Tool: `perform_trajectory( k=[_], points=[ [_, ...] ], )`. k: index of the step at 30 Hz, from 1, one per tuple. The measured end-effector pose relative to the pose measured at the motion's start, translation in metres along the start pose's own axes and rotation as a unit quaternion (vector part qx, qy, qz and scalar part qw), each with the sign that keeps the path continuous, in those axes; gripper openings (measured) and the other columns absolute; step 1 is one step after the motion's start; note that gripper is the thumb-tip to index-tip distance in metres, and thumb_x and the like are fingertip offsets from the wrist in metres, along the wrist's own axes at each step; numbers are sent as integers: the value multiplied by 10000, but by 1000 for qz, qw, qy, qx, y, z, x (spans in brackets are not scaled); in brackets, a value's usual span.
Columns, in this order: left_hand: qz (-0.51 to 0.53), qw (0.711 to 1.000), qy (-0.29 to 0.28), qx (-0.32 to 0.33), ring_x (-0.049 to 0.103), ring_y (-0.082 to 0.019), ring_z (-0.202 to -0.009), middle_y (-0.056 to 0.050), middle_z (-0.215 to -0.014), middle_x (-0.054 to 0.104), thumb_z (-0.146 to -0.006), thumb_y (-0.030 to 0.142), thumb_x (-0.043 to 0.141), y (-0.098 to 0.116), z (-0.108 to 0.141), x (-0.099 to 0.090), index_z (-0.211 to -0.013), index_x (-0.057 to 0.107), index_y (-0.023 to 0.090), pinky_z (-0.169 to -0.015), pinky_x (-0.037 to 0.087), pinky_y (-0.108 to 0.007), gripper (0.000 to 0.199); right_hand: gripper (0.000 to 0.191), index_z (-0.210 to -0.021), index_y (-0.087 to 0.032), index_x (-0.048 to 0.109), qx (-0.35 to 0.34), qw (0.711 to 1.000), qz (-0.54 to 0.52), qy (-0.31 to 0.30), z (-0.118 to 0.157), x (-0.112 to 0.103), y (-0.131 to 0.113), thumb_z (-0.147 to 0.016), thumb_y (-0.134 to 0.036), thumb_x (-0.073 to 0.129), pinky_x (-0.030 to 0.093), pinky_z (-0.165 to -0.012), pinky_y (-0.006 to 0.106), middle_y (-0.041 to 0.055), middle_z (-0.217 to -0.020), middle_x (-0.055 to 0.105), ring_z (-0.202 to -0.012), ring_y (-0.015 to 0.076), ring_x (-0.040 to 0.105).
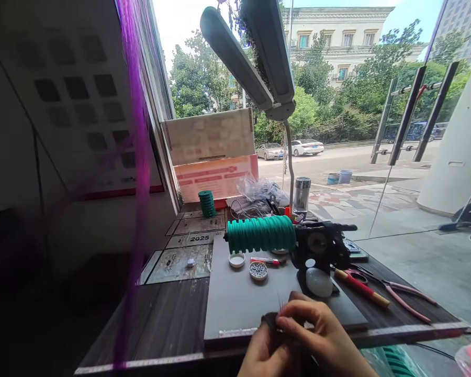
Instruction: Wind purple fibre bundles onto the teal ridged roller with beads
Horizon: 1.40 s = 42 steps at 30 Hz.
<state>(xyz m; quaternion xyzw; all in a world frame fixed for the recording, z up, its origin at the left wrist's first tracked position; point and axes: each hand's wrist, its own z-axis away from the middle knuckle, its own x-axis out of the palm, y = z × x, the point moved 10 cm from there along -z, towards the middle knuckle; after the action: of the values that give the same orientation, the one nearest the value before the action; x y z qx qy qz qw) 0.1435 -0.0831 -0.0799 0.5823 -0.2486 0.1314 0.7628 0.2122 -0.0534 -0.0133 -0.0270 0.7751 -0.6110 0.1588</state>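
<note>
My left hand (pixel 265 351) and my right hand (pixel 317 330) meet in front of the grey board, fingers pinched together. A few fine, hair-like strands (pixel 280 302) stick up from my right fingertips. A small dark piece (pixel 270 318) shows at the left fingertips; I cannot tell what it is. Just beyond the hands, a black winding stand (pixel 317 243) carries a ribbed green roller (pixel 261 234). A white rounded object (pixel 318 283) rests at its foot. A round dish of small beads (pixel 258 271) and a white lid or dish (pixel 236 260) lie on the board (pixel 227 309).
Pink-handled pliers (pixel 410 303), a red-and-tan stick (pixel 363 289) and scissors (pixel 357 276) lie at right. A second green roller (pixel 207 203) stands at the back left. A lamp (pixel 286 112) rises behind. Blurred purple strands (pixel 137 183) hang at left. A measuring tape (pixel 168 360) edges the table.
</note>
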Motion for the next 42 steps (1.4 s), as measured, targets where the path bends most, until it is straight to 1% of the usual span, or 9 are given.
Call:
perform_trajectory(
  k=[4, 7, 10, 16, 25, 28, 34, 39, 42],
  points=[
    [5, 998, -58, -16, 557, -156, -763, -35, -784, 610, -575, 327, 759, 9, -3, 13, -1037, 617, 166, -743, 382, -248, 510, 266, -631, -167, 678, 7, 999, 46, 4, -1, -3, 4, -706, -402, 578, 421, -663, 287, 41, -684, 555, -703, 189, 537],
    [-5, 999, -38, -19, 517, -109, -649, -7, -692, 572, -597, 369, 737, 7, -6, 6, -988, 623, 156, -691, 376, -232, 459, 239, -713, -169, 685, -7, 999, 37, -10, -1, -1, 5, -709, -384, 582, 415, -622, 270, 26, -685, 547, -661, 165, 514],
    [-9, 1000, -7, -25, 453, -79, -517, 29, -555, 492, -602, 418, 720, -1, -8, -7, -915, 625, 157, -610, 370, -228, 419, 317, -849, -165, 665, 10, 999, -17, 36, 0, -10, 17, -662, -420, 636, 398, -567, 254, -7, -640, 498, -615, 145, 469],
    [11, 1000, 9, 10, 518, -124, -575, -3, -578, 548, -564, 427, 740, -5, -7, -14, -957, 639, 161, -653, 404, -255, 486, 398, -789, -158, 659, 93, 985, -145, 30, 2, 0, 43, -617, -517, 666, 398, -519, 254, 3, -621, 513, -597, 153, 480],
    [58, 998, 13, 28, 524, -114, -590, -29, -671, 607, -550, 442, 751, -8, -12, -15, -1017, 624, 165, -654, 397, -244, 557, 390, -803, -147, 664, 82, 984, -149, 43, -1, 7, 43, -608, -484, 690, 333, -442, 198, -41, -567, 369, -536, 103, 392],
    [38, 999, 14, 27, 471, -78, -518, -14, -643, 586, -561, 449, 747, -6, -10, -17, -1033, 615, 161, -594, 377, -223, 568, 371, -751, -144, 668, 82, 984, -150, 39, 0, 9, 44, -619, -490, 681, 366, -465, 211, -23, -572, 442, -544, 118, 444],
    [-13, 999, 35, 10, 391, -64, -449, 37, -500, 484, -586, 490, 723, -3, -6, -22, -1087, 592, 167, -542, 321, -219, 610, 332, -653, -139, 676, 52, 986, -146, 65, -3, 5, 24, -606, -468, 699, 441, -572, 248, 38, -649, 601, -627, 170, 548],
    [1, 997, 59, 56, 352, -32, -435, 55, -516, 457, -597, 464, 728, 11, -5, -24, -919, 608, 153, -490, 264, -188, 464, 286, -627, -157, 693, 51, 984, -151, 77, -2, 3, 20, -542, -422, 758, 458, -586, 250, 37, -629, 626, -630, 185, 574],
    [-3, 994, 80, 77, 347, -30, -428, 67, -494, 437, -611, 417, 734, 15, -6, -27, -884, 608, 144, -487, 279, -183, 406, 287, -633, -161, 691, 35, 988, -129, 76, -2, 2, 16, -582, -441, 732, 449, -573, 240, 33, -623, 618, -615, 173, 566]
  ],
)
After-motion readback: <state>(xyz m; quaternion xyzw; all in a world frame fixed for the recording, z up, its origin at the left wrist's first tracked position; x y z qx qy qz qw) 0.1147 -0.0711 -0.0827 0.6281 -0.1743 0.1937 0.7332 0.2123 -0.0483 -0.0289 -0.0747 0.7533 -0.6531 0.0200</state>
